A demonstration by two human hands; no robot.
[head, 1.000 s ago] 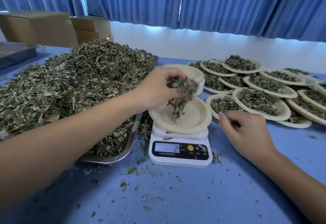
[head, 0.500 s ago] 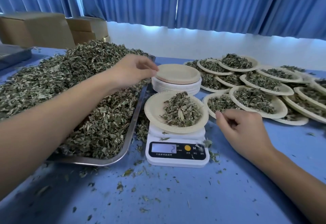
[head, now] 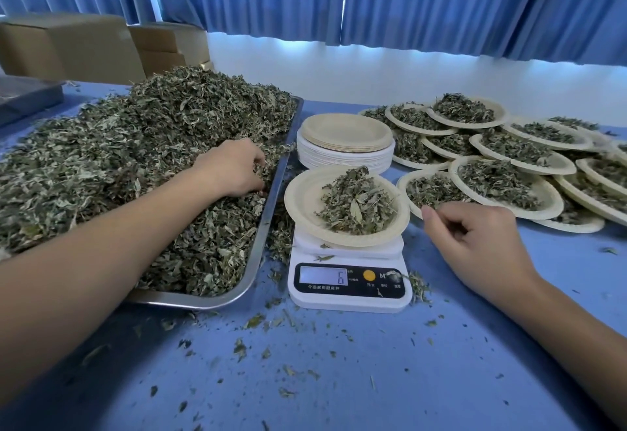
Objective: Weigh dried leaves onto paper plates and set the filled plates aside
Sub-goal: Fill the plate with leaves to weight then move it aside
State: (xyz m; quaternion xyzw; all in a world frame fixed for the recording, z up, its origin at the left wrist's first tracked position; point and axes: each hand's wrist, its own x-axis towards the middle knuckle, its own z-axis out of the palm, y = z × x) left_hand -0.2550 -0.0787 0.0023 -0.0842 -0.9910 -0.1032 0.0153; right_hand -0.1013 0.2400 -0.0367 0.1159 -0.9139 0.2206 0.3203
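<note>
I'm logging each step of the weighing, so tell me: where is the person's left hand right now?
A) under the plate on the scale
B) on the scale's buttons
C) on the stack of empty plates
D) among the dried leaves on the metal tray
D: the left hand is sunk in the dried leaves on the metal tray, fingers curled into them, apart from the scale.

Bare forearms (head: 101,261) (both), left hand (head: 230,169), right hand (head: 475,240)

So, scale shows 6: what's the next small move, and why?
Probably the left hand lifts a pinch from the heap of dried green leaves onto the round paper plate on the white digital scale: it digs into the heap, the right hand idles beside.
</note>
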